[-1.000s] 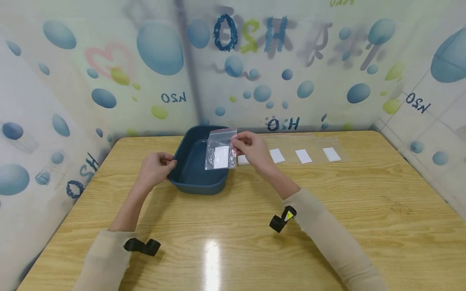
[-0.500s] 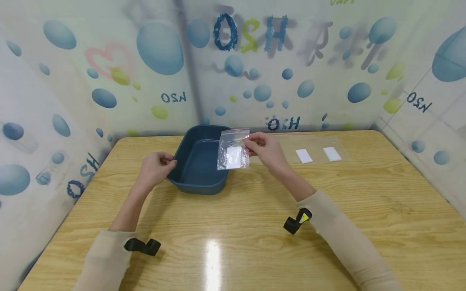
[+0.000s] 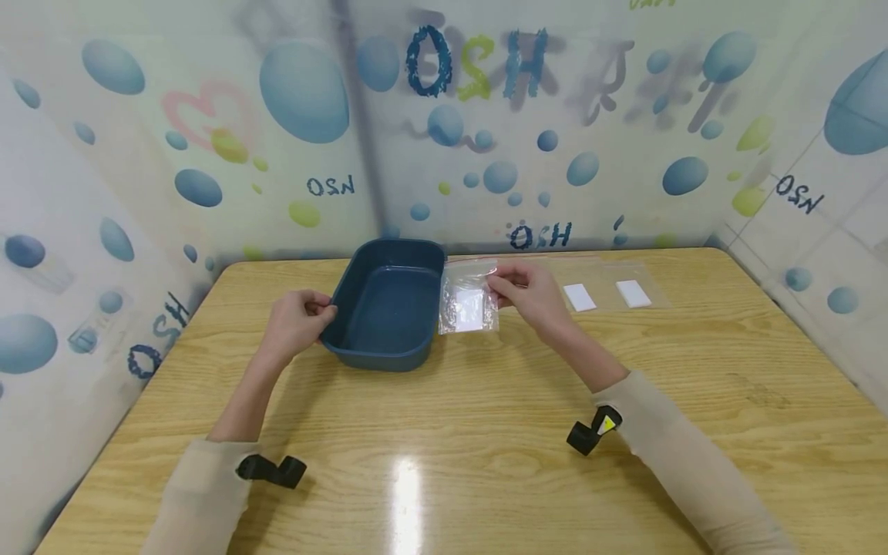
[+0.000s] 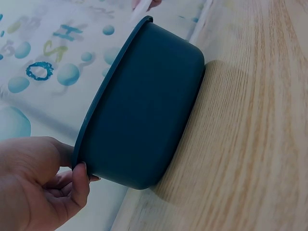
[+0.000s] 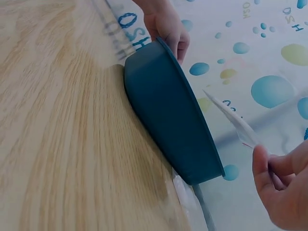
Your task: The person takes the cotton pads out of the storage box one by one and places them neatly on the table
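Observation:
A dark blue plastic basin (image 3: 378, 358) stands on the wooden table. My left hand (image 3: 294, 324) pinches its left rim between thumb and fingers; the left wrist view shows the thumb and fingertips at the rim of the basin (image 4: 139, 101). My right hand (image 3: 530, 293) pinches the right edge of a clear zip bag (image 3: 469, 297) with a white rectangular piece inside. This bag hangs just right of the basin's right rim. In the right wrist view the bag (image 5: 236, 118) appears nearly edge-on, raised above the basin's rim, with the right hand (image 5: 284, 183) gripping its end.
Farther right along the table's back edge lie more clear bags with white pieces, one bag (image 3: 579, 297) beside another (image 3: 633, 294). Part of the row is hidden behind the right hand. A patterned wall (image 3: 499, 208) rises directly behind the wooden table (image 3: 486, 432).
My right hand has moved to the right and slightly down with the zip bag, from over the basin to beside its right rim. The left hand and basin stay put.

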Available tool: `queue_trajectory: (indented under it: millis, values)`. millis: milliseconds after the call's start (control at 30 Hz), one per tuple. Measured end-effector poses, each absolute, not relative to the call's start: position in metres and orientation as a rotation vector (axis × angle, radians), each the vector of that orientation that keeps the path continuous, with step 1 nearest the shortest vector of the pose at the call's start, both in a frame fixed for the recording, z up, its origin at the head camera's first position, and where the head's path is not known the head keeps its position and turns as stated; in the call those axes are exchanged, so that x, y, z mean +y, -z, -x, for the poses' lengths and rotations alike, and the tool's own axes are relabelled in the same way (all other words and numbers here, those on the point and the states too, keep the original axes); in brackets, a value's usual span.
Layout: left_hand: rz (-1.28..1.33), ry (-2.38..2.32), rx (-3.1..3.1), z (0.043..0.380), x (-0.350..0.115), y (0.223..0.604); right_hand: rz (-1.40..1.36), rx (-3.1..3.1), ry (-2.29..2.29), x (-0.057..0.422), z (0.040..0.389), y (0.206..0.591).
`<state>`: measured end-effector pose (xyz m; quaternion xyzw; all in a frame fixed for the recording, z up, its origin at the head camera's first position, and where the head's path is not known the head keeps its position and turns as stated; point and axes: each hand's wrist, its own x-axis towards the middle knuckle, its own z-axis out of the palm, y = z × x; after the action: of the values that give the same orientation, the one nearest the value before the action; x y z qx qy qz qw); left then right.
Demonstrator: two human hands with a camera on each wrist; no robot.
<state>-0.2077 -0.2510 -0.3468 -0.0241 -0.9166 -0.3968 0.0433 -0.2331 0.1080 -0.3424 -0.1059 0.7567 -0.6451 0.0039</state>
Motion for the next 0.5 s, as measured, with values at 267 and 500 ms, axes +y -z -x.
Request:
queue_trajectory:
  millis: [267,500]
  values:
    - [0.070,1.200,-2.805,0.207,-0.251,0.347,0.297,2.417,1.952,0.120,0.232,0.349]
    - [0.075,1.209,-2.802,0.208,-0.251,0.347,0.284,2.449,1.890,0.131,0.230,0.354]
